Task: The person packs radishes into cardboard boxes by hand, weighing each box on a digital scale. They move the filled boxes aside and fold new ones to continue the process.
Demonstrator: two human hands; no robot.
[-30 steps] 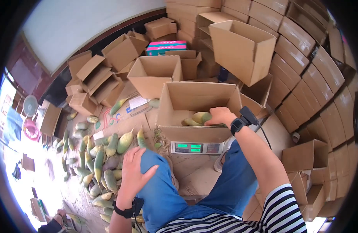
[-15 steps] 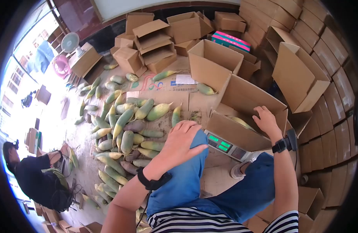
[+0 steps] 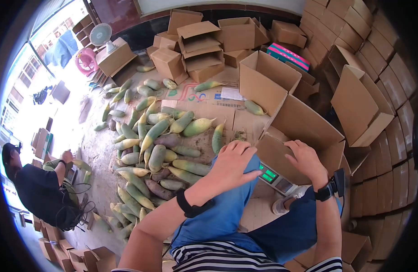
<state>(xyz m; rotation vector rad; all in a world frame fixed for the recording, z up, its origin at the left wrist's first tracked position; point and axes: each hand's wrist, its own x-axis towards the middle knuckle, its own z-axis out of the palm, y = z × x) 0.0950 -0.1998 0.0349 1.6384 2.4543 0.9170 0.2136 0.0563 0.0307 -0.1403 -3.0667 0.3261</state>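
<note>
My left hand (image 3: 235,165) lies flat on my knee in blue jeans (image 3: 234,199), its fingers outstretched and holding nothing. Over the near wall of an open cardboard box (image 3: 315,120), my right hand (image 3: 307,162) is held with loosely curved, parted fingers, also with nothing in it. That box stands on a scale with a green lit display (image 3: 269,174), partly covered by my left hand and knee. To the left of my knee lies a heap of green radishes (image 3: 157,156) on the floor, one lone radish (image 3: 218,137) just beyond my left hand.
More open boxes (image 3: 268,75) stand behind, with stacked cartons (image 3: 392,145) along the right. A flattened carton (image 3: 204,106) covers part of the floor. At the left crouches another person (image 3: 46,195) in dark clothes. A white fan (image 3: 101,35) and a pink fan (image 3: 85,61) stand at the back left.
My right hand has drawn back from inside the box toward its near wall. The radish seen inside the box no longer shows. The whole view has shifted; my left hand stays on the knee.
</note>
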